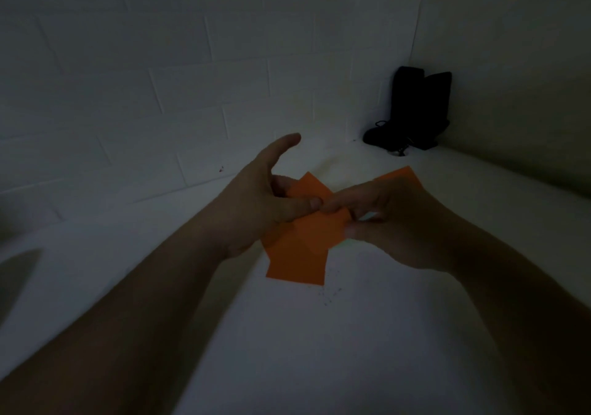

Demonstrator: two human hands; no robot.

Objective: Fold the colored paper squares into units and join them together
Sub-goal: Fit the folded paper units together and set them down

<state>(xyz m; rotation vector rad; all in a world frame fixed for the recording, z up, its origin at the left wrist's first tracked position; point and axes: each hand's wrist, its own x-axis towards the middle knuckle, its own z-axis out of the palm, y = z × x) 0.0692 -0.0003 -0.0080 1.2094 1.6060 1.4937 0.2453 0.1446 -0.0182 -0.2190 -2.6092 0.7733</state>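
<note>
- White work surface (319,350) before me, dimly lit, with a few small dark specks near its middle.
- White brick wall (160,79) beyond it, mortar joints faintly visible; a small reddish mark sits low on it.
- Plain wall (511,63) to my right, meeting the brick wall at a corner.
- Dark object (412,111), upright in that corner on the surface; too dim to identify.

I can read no text, label, brand, number or sign anywhere here; the picture is dim, and nothing in it shows legible writing to me.
</note>
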